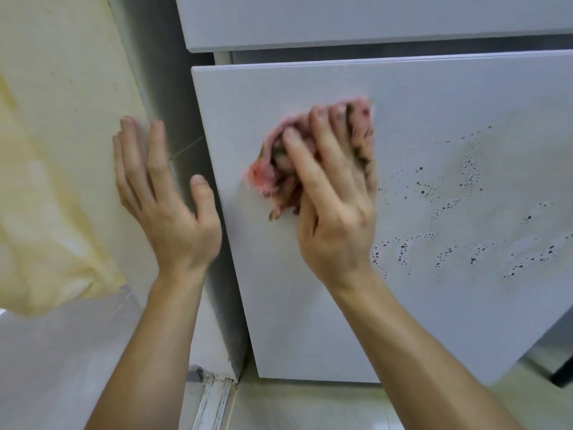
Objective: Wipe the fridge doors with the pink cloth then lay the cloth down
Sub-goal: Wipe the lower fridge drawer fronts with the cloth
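Note:
The white lower fridge door (310,290) fills the middle and right of the view, with the upper door (372,20) above it. My right hand (338,200) presses the bunched pink cloth (273,178) flat against the lower door's upper left part, fingers spread over the cloth; the hand looks blurred. To its right, dark droplets and foamy streaks (465,231) cover the door. My left hand (164,206) is open, its fingers straight and pointing up beside the door's left edge, near the wall.
A pale yellow curtain or cloth (52,181) hangs at the left against the wall. The light floor (294,408) and a doorway track (214,398) lie below. A dark object (564,367) shows at the lower right past the door.

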